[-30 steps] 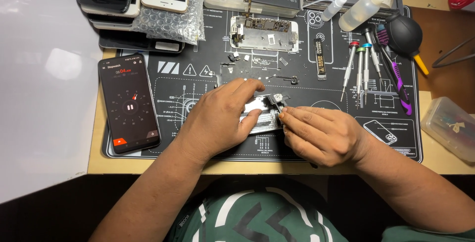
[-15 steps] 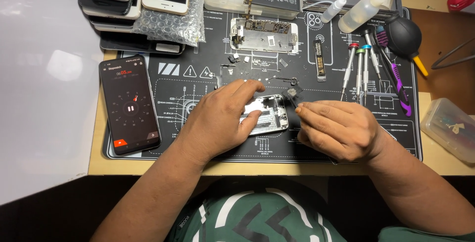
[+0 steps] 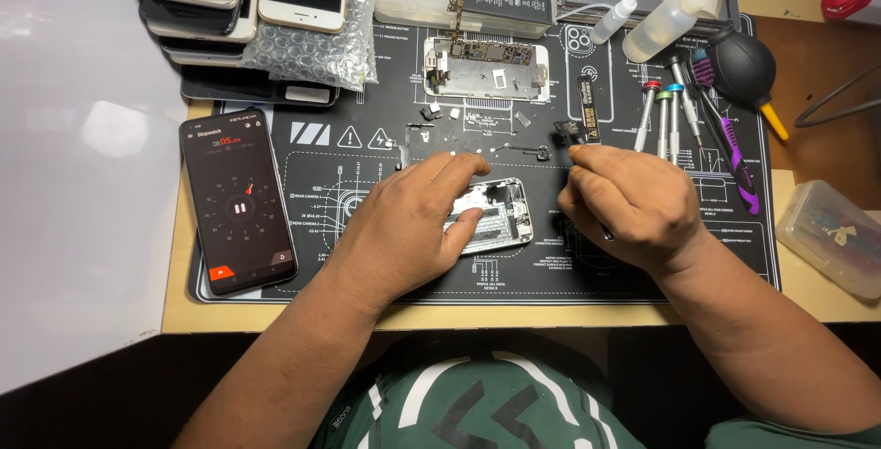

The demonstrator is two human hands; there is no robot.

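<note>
Silver and stripped bare, the opened phone chassis [image 3: 491,215] lies mid-mat under the left hand [image 3: 404,229], whose spread fingers press it flat, while just beside its top corner the right hand [image 3: 629,206] pinches a small dark part [image 3: 567,133], which I'd say wants lifting slowly.

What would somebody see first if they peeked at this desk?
Probably the two hands in the middle of the black repair mat: the left hand presses on an opened silver phone, and the right hand lifts a small dark part beside it. At the left lies a black phone showing a stopwatch dial.
</note>
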